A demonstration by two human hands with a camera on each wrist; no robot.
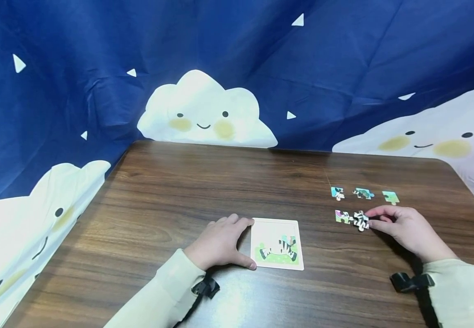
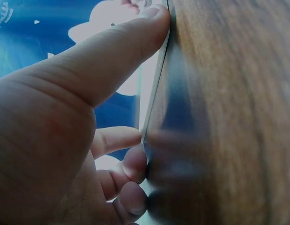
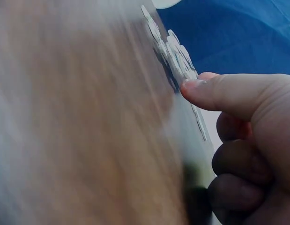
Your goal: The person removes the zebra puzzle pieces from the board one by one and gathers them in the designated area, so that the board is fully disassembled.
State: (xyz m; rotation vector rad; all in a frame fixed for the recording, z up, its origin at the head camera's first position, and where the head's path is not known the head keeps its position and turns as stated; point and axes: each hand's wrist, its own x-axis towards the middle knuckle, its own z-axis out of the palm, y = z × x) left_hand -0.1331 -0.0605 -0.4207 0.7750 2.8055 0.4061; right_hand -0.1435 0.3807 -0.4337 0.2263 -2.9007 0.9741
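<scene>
A square puzzle board (image 1: 267, 230) with a pale frame lies on the table, showing a partly filled zebra picture on green grass. My left hand (image 1: 222, 241) rests beside it, its index fingertip at the upper left corner and its thumb at the lower left one. To the right, my right hand (image 1: 403, 228) pinches a black-and-white striped puzzle piece (image 1: 361, 221) between thumb and index finger. In the right wrist view the other fingers (image 3: 241, 159) are curled in. A puzzle piece with pink and green (image 1: 342, 217) lies right at the left side of the pinched one.
Behind the right hand lie a blue piece with white (image 1: 337, 193), a blue-and-green piece (image 1: 363, 193) and a green piece (image 1: 390, 197), in a row. The brown wooden table (image 1: 204, 182) ends at a blue curtain (image 1: 237, 41) with smiling clouds. Black straps circle both wrists.
</scene>
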